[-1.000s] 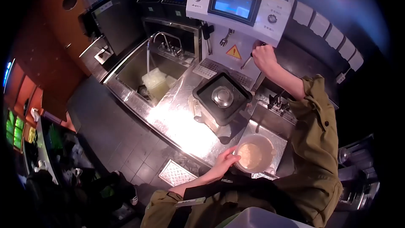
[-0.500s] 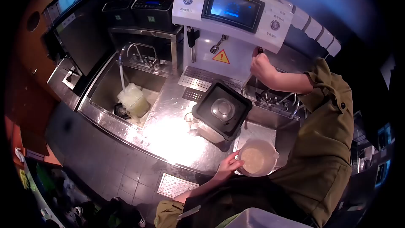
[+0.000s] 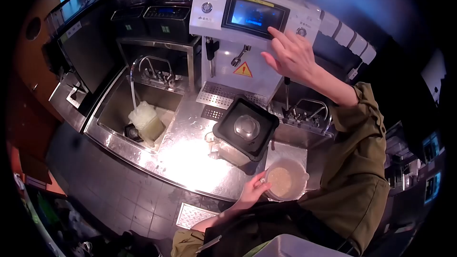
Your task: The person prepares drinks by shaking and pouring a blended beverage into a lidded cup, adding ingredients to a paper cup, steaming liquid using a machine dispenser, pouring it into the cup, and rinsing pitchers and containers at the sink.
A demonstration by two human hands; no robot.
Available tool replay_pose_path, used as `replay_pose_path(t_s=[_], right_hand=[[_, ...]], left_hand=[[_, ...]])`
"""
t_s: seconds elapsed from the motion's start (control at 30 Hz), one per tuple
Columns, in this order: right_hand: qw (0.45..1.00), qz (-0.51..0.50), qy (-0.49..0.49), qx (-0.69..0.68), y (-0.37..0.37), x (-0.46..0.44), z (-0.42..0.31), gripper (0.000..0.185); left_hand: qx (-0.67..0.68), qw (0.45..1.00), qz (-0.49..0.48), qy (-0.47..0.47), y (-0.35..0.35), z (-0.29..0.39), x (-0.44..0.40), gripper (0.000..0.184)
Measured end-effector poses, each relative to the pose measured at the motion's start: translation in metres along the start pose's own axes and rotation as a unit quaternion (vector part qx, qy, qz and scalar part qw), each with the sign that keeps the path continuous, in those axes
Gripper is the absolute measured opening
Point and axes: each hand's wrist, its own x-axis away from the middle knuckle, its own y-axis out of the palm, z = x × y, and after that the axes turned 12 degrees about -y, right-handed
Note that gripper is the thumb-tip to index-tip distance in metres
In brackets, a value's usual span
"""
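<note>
My left hand is closed on the near-left side of a translucent pitcher, which holds a pale beige liquid with a bubbly surface. The pitcher is over the right-hand sink area, low in front of my body. My right hand is raised before the white dispenser machine, its index finger stretched toward the lower right corner of the lit touchscreen. That hand holds nothing and its fingers are apart. Whether the fingertip touches the screen, I cannot tell.
A blender jar with a black lid stands on the wet steel counter. Water runs from the left faucet into a foamy container in the left sink. A second faucet is at the right sink.
My right hand has moved up and left from beneath the machine's right side to the screen, and its fingers have opened. My left hand still holds the pitcher. The view has shifted slightly.
</note>
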Motion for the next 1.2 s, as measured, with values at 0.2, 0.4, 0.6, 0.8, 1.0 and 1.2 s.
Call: replay_pose_path(t_s=[0.2, 0.4, 0.6, 0.8, 1.0, 1.2], right_hand=[[0.998, 0.004, 0.058, -0.027, -0.007, -0.008, 0.03, 0.024], [0.993, 0.017, 0.118, 0.012, -0.002, -0.002, 0.068, 0.027], [0.991, -0.02, 0.129, 0.031, 0.001, -0.012, 0.073, 0.031], [0.989, -0.033, 0.147, -0.007, 0.002, -0.015, 0.082, 0.028], [0.99, -0.018, 0.13, -0.053, 0.0, -0.013, 0.082, 0.025], [0.989, -0.019, 0.136, -0.06, -0.001, -0.009, 0.088, 0.022]], left_hand=[[0.044, 0.998, 0.009, -0.053, 0.016, 0.022, 0.0, 0.054], [0.072, 0.997, 0.005, -0.035, 0.025, 0.032, -0.003, 0.053], [0.059, 0.998, -0.003, -0.029, 0.025, 0.025, -0.015, 0.05], [0.08, 0.996, 0.018, -0.023, 0.031, 0.029, -0.027, 0.045], [0.027, 0.999, 0.028, 0.009, 0.009, 0.038, -0.048, 0.047], [-0.002, 0.995, 0.096, -0.004, -0.002, 0.049, -0.046, 0.034]])
